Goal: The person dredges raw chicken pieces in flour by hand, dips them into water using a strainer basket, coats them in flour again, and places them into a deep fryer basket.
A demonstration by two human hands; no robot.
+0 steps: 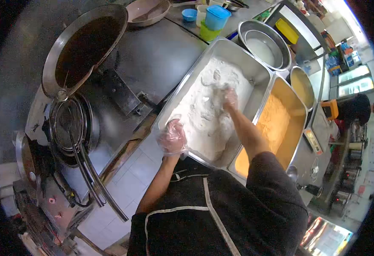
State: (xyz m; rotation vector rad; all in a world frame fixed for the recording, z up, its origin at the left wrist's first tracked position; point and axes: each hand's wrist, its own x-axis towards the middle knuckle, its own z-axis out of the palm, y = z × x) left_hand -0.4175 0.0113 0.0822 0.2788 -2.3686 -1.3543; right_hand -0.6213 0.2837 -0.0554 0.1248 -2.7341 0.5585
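Note:
White flour (202, 106) fills a deep steel tray (255, 91) in front of me. My left hand (173, 135), in a clear plastic glove, is at the tray's near left rim. Its fingers look curled; what they hold, if anything, is hidden. My right hand (230, 100) reaches into the flour near the tray's middle, smeared by motion, so its fingers are unclear. Small lumps and hollows mark the flour around it. Orange-yellow powder (274, 119) lies in the adjoining steel tray (297, 123), under my right forearm.
On the left stand a large wok (52, 64) of dark oil and long-handled strainers (82, 149). Behind the trays are a blue container (217, 18), a green container (208, 33) and a metal bowl (285, 51) of whitish liquid. Another bowl (302, 87) stands on the right.

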